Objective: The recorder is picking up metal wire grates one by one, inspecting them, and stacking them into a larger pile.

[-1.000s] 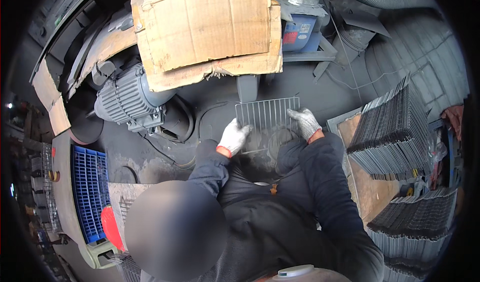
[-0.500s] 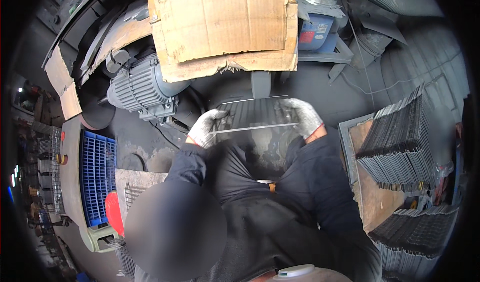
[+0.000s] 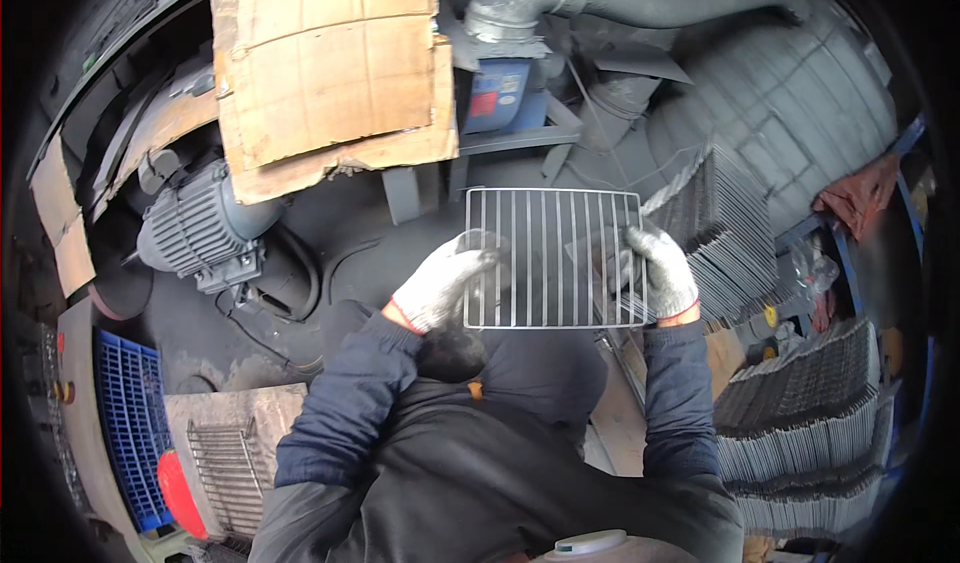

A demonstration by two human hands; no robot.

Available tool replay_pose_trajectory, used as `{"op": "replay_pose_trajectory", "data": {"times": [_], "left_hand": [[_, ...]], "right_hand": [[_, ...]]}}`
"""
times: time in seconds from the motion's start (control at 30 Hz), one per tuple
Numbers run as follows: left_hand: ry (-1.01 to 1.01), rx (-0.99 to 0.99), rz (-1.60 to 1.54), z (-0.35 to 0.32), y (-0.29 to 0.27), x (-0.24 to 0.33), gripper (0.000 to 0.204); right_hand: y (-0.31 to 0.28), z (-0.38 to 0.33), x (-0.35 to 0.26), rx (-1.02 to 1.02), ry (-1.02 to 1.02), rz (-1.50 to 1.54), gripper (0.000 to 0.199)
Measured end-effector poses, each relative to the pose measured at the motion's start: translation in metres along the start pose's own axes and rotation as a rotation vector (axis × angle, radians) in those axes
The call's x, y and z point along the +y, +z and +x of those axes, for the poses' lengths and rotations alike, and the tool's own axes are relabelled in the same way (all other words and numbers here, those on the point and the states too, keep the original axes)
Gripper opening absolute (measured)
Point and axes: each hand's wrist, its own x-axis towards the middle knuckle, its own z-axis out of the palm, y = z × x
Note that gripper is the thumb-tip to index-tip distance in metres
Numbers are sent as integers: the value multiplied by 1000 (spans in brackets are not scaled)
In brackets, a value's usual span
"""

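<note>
Raised since before, wire rack [image 3: 555, 258] is gripped by left hand [image 3: 440, 283] and right hand [image 3: 658, 271], fingertips hidden.

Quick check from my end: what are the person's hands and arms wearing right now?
Both hands wear light grey knitted work gloves, smudged dark with grime. The left glove and the right glove each end in an orange-red cuff band. Both arms are covered by long, dark navy jacket sleeves: the left sleeve and the right sleeve. No bare forearm shows.

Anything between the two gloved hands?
Head view: only the wire grid rack spans between them, held flat by the left hand at its left edge and the right hand at its right.
</note>
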Motion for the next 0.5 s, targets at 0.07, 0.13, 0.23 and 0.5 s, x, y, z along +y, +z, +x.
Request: {"op": "replay_pose_trajectory", "data": {"times": [0.07, 0.13, 0.23, 0.5], "left_hand": [[46, 61, 91, -14, 12, -1, 38], [44, 52, 189, -29, 16, 0, 36], [189, 164, 269, -41, -17, -30, 42], [84, 428, -525, -56, -132, -121, 51]], "right_hand": [[13, -26, -2, 0, -55, -63, 37], [26, -39, -1, 59, -163, -136, 37], [30, -69, -23, 128, -307, -208, 36], [-58, -89, -101, 824, -1498, -745, 31]]}}
